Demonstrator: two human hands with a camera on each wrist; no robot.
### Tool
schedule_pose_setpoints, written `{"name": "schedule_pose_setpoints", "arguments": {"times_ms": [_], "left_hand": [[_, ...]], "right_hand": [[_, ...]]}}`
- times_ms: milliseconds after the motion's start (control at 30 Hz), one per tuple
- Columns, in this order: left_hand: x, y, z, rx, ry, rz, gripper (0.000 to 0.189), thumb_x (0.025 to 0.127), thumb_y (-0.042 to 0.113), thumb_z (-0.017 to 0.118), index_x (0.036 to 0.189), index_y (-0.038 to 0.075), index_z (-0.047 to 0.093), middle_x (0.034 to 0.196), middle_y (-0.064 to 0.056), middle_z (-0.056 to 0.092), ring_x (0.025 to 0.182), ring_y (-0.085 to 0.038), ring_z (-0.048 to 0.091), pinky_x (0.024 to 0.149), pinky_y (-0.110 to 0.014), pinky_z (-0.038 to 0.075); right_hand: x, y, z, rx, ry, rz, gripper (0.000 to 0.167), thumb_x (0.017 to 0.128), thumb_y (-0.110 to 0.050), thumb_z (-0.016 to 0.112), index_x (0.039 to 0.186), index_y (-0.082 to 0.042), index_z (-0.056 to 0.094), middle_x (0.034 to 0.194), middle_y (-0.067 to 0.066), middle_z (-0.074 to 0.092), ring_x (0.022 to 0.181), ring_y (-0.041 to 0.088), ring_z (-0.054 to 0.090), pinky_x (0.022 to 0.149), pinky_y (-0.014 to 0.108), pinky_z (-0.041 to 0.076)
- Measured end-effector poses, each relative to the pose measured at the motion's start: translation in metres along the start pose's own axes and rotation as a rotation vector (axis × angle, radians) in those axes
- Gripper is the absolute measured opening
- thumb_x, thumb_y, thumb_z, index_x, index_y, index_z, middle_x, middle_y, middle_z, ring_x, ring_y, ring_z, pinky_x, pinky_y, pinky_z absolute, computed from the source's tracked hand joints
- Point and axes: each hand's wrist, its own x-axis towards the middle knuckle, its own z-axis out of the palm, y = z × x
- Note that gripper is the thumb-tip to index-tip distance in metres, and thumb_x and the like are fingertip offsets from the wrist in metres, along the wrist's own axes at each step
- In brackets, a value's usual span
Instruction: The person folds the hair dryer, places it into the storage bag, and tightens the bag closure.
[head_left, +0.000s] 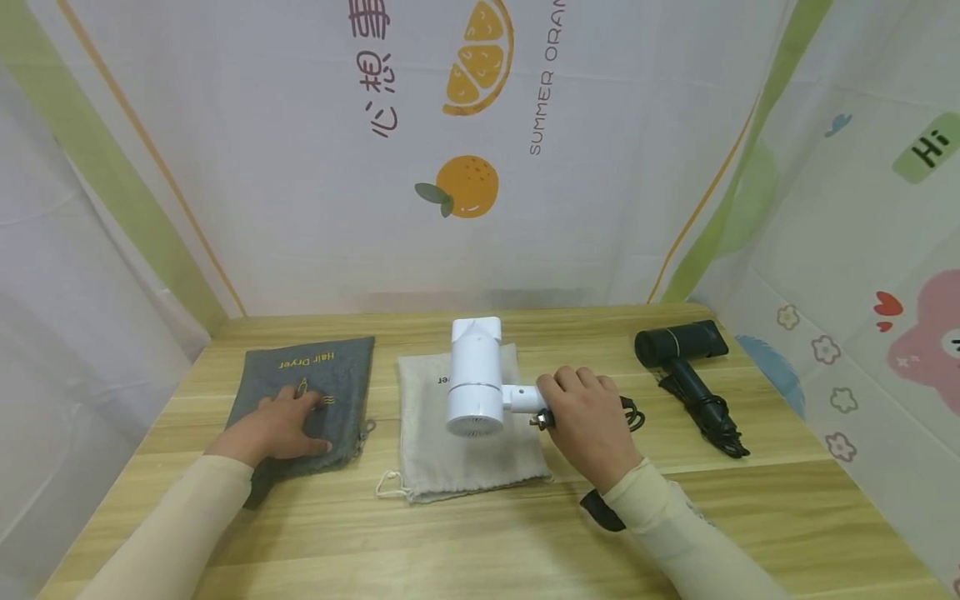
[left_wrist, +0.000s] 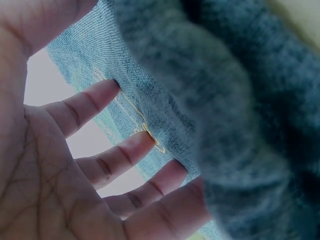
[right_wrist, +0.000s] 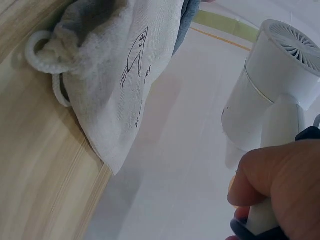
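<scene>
left grip (head_left: pixel 287 425) rests palm down, spread; right grip (head_left: pixel 590 423) curled.

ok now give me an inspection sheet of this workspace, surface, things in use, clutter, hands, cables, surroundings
Surface: light wood-grain table.
Things in use: white hair dryer, in front of the beige pouch in the head view; gray pouch at left.
Clutter: black hair dryer at right; unidentifiable dark object, partly hidden by the right sleeve.
Hands: left hand rests on the gray pouch; right hand grips the white hair dryer.
Cables: black cord bundled along the black hair dryer's handle; plug beside the right hand.
Surroundings: white printed cloth behind.
</scene>
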Motion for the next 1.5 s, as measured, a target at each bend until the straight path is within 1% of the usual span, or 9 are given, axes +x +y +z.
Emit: {"name": "schedule_pose_setpoints", "arguments": {"times_ms": [267,500,700,833,900,967,1100,1267,1500], "left_hand": [[0.0,0.001,-0.001,-0.003,-0.009,-0.006,0.073,0.079,0.04,0.082,0.131,-0.002,0.054,0.131,-0.042,0.037,0.112,-0.067,0.039,0.084,-0.074,0.041],[-0.002,0.002,-0.001,-0.007,0.004,0.006,0.071,0.079,0.038,0.082,0.131,-0.002,0.054,0.13,-0.041,0.039,0.111,-0.066,0.04,0.084,-0.073,0.041],[-0.005,0.005,0.0,-0.004,0.03,0.047,0.072,0.083,0.035,0.078,0.132,-0.01,0.052,0.126,-0.043,0.044,0.112,-0.067,0.042,0.089,-0.072,0.039],[-0.01,0.005,0.001,-0.042,0.047,0.094,0.07,0.087,0.035,0.073,0.132,-0.012,0.051,0.131,-0.044,0.044,0.12,-0.064,0.04,0.094,-0.07,0.038],[-0.013,0.009,-0.001,-0.068,0.076,0.122,0.067,0.089,0.037,0.071,0.131,-0.012,0.052,0.131,-0.042,0.047,0.124,-0.062,0.038,0.097,-0.068,0.038],[-0.017,0.019,-0.003,-0.094,0.121,0.144,0.064,0.091,0.036,0.07,0.131,-0.011,0.054,0.131,-0.038,0.051,0.125,-0.06,0.039,0.097,-0.066,0.039],[-0.024,0.046,-0.009,-0.107,0.215,0.173,0.059,0.092,0.035,0.07,0.131,-0.007,0.056,0.129,-0.031,0.054,0.12,-0.052,0.049,0.093,-0.062,0.044],[-0.03,0.082,-0.011,-0.12,0.352,0.206,0.049,0.092,0.028,0.071,0.127,-0.004,0.06,0.13,-0.025,0.055,0.118,-0.046,0.053,0.095,-0.062,0.044],[-0.036,0.122,-0.008,-0.202,0.583,0.342,0.035,0.088,0.019,0.075,0.115,-0.001,0.067,0.125,-0.018,0.06,0.114,-0.039,0.058,0.089,-0.054,0.05]], "right_hand": [[0.001,0.001,-0.001,-0.011,-0.005,0.009,0.035,0.069,-0.008,0.087,0.095,-0.011,0.064,0.088,0.008,0.065,0.076,0.029,0.062,0.059,0.043,0.048],[0.002,0.001,-0.001,0.001,-0.012,0.011,0.038,0.067,-0.009,0.089,0.095,-0.011,0.063,0.089,0.007,0.065,0.077,0.029,0.062,0.06,0.044,0.048],[0.003,0.0,-0.001,0.007,-0.006,0.008,0.036,0.068,-0.009,0.088,0.095,-0.011,0.063,0.088,0.007,0.065,0.076,0.029,0.062,0.059,0.044,0.048],[0.003,0.0,-0.001,0.012,-0.007,0.007,0.037,0.067,-0.008,0.088,0.095,-0.011,0.063,0.088,0.007,0.065,0.076,0.028,0.062,0.06,0.044,0.049],[0.003,0.0,-0.001,0.012,-0.01,0.01,0.038,0.067,-0.008,0.088,0.096,-0.011,0.063,0.089,0.007,0.065,0.077,0.028,0.062,0.06,0.044,0.049],[0.003,0.001,-0.001,0.013,-0.011,0.011,0.038,0.067,-0.008,0.088,0.096,-0.011,0.063,0.089,0.007,0.065,0.077,0.028,0.062,0.061,0.044,0.049],[0.003,0.002,-0.002,0.009,-0.011,0.016,0.039,0.066,-0.009,0.089,0.097,-0.011,0.064,0.089,0.007,0.065,0.078,0.028,0.062,0.061,0.045,0.05],[0.003,0.002,-0.003,0.004,-0.02,0.02,0.042,0.066,-0.011,0.09,0.099,-0.011,0.064,0.09,0.007,0.065,0.08,0.029,0.062,0.063,0.046,0.051],[0.006,0.0,-0.003,0.011,-0.023,0.015,0.041,0.067,-0.011,0.09,0.098,-0.011,0.064,0.09,0.007,0.065,0.079,0.028,0.062,0.062,0.045,0.05]]}}
